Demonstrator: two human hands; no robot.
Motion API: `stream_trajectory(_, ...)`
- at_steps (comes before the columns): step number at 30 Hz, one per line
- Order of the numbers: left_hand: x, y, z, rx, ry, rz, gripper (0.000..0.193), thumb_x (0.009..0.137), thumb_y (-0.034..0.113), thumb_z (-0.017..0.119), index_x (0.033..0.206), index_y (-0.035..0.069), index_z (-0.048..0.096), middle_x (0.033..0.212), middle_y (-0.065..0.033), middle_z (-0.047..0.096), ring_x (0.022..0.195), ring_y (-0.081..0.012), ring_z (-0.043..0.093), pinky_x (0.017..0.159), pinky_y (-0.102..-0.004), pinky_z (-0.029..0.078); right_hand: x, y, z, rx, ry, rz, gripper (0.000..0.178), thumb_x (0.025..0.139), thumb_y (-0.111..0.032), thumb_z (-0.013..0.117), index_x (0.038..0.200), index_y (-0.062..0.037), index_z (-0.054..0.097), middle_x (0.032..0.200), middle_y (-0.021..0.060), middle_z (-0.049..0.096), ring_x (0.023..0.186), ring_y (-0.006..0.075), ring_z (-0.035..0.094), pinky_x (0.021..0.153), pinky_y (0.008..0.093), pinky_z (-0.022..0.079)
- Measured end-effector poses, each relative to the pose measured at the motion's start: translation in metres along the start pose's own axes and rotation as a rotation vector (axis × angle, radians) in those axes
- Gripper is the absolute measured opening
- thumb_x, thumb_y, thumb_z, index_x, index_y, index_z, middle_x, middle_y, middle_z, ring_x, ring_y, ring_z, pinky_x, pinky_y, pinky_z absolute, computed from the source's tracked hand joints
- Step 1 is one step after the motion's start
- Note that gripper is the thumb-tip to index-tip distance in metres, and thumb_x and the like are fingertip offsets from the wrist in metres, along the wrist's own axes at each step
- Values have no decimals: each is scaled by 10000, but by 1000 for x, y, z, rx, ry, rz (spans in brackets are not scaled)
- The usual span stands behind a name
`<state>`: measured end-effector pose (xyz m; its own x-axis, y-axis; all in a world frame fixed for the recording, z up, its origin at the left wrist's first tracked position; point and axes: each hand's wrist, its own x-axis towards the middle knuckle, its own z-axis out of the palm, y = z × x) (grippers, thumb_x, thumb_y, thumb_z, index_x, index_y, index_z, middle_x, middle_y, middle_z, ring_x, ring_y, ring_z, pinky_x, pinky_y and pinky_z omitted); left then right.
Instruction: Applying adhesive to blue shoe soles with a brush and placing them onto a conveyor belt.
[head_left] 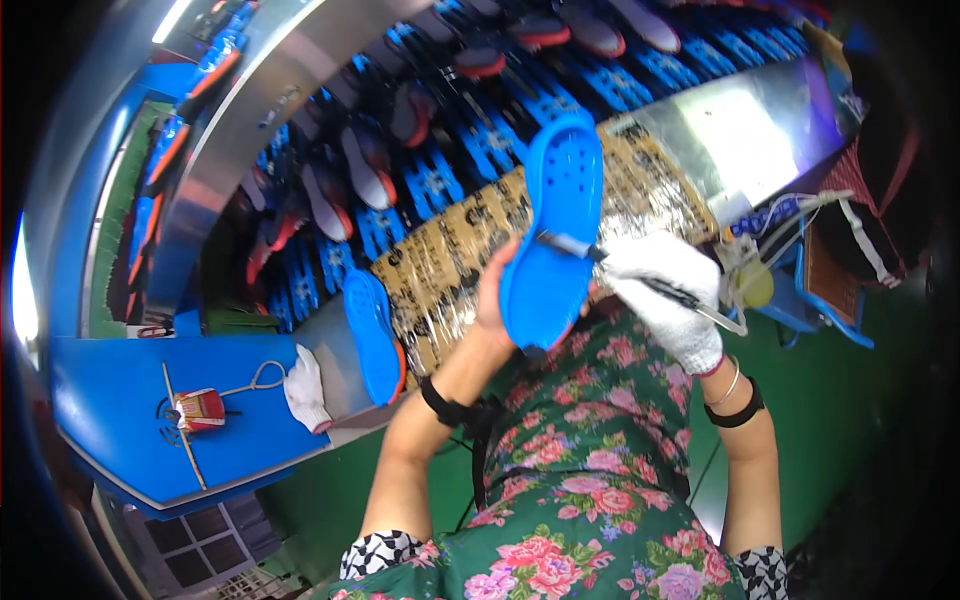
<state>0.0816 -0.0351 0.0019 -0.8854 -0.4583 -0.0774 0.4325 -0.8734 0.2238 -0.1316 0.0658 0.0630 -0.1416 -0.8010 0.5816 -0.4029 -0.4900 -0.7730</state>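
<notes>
My bare left hand (pixel 492 290) grips a bright blue shoe sole (pixel 565 190) by its left edge, with the sole's inner face turned up and small holes near the toe. In my right hand (pixel 665 285), which wears a white knitted glove, is a thin-handled brush (pixel 570 244). The brush head lies over the middle of the sole and seems to touch it. Left of my left hand, a second blue sole (pixel 370 325) with an orange-red edge rests on the ledge.
Film-wrapped cardboard (pixel 440 270) covers part of the metal ledge. Behind it, several soles sit on blue racks (pixel 490 140). At left, a white glove (pixel 305 390) and a small red box (pixel 200 410) lie on a blue tabletop (pixel 110 400). Cables and a yellow round thing (pixel 755 285) are at right.
</notes>
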Motion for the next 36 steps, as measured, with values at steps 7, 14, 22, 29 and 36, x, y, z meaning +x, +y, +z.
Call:
stream_trajectory(7,-20,-12,-6,40,124,39,869,941,629,483,1532,10,333,1443,-286,491,1238,-497,552,988,-642,488,14,-3,8,-133,-19,-305,264,747,-3,802,995,-87,776,957,118,752,866,278,714,782,365,557)
stream_trajectory(14,-49,35,77,408,53,358,1255,718,778,720,1544,-36,240,1335,-359,536,1162,-464,606,990,-577,519,-3,-6,-20,902,411,377,158,787,94,690,930,30,714,1045,216,723,815,210,688,742,305,556)
stream_trajectory(22,-12,141,229,421,-620,458,1209,795,751,674,1518,-90,192,1477,-342,350,1193,-482,547,919,-509,586,-8,15,-7,959,401,594,178,841,83,658,1000,23,713,1014,139,738,776,129,662,701,217,527)
stream_trajectory(29,28,224,246,261,-158,704,1014,994,481,565,1580,-14,-99,1614,-311,169,1466,-460,297,1188,-544,326,-18,37,29,963,339,617,211,820,71,707,1030,60,731,925,121,750,740,160,692,669,248,548)
stream_trajectory(36,29,229,250,1730,699,1801,969,815,255,828,1576,61,260,1373,-243,398,1251,-387,507,1090,-473,409,-24,37,20,989,367,684,207,844,68,701,1048,52,725,985,125,748,801,158,710,683,239,567)
